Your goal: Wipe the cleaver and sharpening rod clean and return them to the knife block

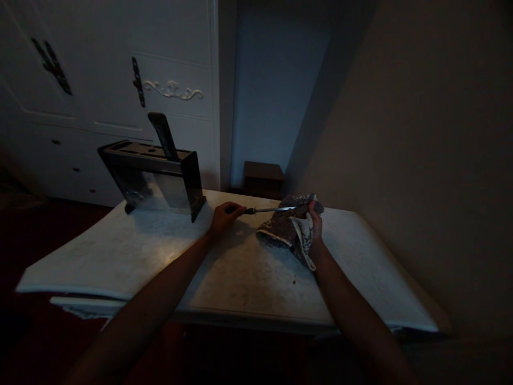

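Observation:
My left hand (225, 215) is closed around the dark handle of a knife (267, 210), whose thin blade points right. The blade's far end disappears into a patterned cloth (286, 227) that my right hand (316, 224) grips, bunched around the blade. Both hands hover just above a white table (132, 251). A dark knife block (160, 179) stands at the table's back left, with one black handle (163, 136) sticking up from it.
White cabinet doors (120, 80) with dark handles fill the back left. A small brown box or stand (263, 179) sits behind the table. A plain wall (420, 133) runs along the right. The room is dim.

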{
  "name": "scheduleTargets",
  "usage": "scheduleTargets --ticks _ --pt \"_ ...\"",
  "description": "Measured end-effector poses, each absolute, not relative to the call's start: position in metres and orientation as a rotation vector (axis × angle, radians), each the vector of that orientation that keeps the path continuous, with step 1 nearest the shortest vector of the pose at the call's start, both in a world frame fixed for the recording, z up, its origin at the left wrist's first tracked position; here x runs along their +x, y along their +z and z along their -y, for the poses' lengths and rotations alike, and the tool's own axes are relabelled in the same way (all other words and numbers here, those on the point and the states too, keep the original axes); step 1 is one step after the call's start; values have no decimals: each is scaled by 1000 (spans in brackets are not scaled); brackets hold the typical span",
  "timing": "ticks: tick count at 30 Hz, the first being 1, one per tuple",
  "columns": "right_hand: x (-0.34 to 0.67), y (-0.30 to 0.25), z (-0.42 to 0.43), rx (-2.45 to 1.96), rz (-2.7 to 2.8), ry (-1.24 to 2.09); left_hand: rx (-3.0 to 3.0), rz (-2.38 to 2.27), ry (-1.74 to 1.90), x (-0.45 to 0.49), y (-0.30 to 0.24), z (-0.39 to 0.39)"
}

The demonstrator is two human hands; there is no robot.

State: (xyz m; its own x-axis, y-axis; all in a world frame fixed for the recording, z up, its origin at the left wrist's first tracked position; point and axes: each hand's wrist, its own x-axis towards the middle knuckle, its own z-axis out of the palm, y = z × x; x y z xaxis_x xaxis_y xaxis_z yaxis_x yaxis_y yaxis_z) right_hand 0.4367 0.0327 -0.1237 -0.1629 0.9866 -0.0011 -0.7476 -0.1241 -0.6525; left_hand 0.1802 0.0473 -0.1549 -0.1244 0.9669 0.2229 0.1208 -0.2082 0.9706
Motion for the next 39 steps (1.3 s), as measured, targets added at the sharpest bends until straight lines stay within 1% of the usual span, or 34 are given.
scheduleTargets --ticks 12,17,22,29,34,39 --pt "435 -123 -34 -516 648 1508 1487 -1301 1502 174 -168 -56" --pt "436 -122 -31 -486 644 1521 1449 -1299 1527 176 -164 -51" --pt "438 -123 -30 -458 691 1416 1308 -1315 1489 179 -154 -41" --pt "439 -129 -32 -507 761 1444 1125 -1312 1451 178 -145 -37" --pt "441 -130 -33 -526 771 1431 977 -1200 1554 174 -150 -46" --pt "439 -130 -30 -562 788 1544 849 -1096 1636 169 -158 -56"
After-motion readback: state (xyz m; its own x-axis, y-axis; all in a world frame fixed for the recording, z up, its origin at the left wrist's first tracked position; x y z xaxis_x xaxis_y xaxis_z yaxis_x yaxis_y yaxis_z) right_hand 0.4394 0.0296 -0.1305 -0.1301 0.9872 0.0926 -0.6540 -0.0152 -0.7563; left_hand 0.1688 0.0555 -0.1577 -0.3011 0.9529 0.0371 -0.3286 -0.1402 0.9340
